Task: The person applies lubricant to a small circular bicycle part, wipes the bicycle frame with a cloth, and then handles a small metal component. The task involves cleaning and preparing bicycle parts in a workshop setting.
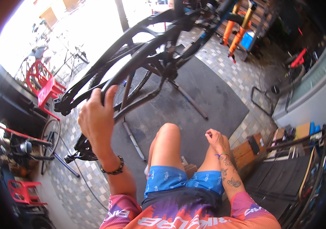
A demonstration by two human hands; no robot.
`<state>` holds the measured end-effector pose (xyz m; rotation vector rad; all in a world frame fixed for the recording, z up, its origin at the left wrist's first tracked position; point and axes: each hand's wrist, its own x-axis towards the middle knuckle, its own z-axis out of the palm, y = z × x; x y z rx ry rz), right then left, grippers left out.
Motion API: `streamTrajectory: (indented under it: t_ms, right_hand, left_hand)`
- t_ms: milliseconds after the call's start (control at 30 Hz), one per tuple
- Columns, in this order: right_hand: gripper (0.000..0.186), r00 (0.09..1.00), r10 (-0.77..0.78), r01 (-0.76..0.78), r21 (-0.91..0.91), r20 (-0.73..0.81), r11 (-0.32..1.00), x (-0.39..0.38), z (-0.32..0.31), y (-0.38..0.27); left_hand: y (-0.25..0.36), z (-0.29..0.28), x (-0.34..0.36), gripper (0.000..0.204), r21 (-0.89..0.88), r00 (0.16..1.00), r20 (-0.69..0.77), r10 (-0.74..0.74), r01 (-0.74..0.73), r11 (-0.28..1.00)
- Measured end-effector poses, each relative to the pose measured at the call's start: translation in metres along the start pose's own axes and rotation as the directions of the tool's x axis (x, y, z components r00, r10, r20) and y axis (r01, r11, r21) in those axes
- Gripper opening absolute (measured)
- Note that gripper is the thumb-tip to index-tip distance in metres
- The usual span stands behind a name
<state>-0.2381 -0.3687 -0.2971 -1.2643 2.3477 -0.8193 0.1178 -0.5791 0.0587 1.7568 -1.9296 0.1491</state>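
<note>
A black bicycle frame (142, 55) hangs tilted in front of me, its rear end toward the left. My left hand (98, 114) is closed around one of its rear stays, thumb and fingers on either side of the tube. Below that hand, a black rear derailleur (81, 149) is partly covered by my wrist. My right hand (216, 140) rests by my right knee with its fingers curled in, and I see nothing in it. The legs of a metal stand (188, 100) spread beneath the frame.
A dark mat (224, 103) covers the tiled floor. An orange suspension fork (239, 34) stands at the far right. Red plastic chairs (47, 89) and bicycle parts line the left. On the right are a glass-topped cabinet (312, 86) and a wooden box (249, 152).
</note>
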Motion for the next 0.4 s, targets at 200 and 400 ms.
streamTrajectory:
  t_ms: [200, 400]
  right_hand:
    - [0.022, 0.994, -0.036, 0.045, -0.087, 0.100, 0.995, 0.018, 0.019, -0.009]
    - [0.047, 0.948, -0.155, 0.229, -0.260, 0.277, 0.938, 0.043, 0.066, 0.005]
  left_hand:
    - [0.006, 0.000, -0.041, 0.030, -0.225, 0.996, -0.022, 0.083, -0.086, 0.971]
    - [0.000, -0.004, -0.063, 0.059, -0.238, 0.958, -0.052, 0.281, -0.285, 0.928]
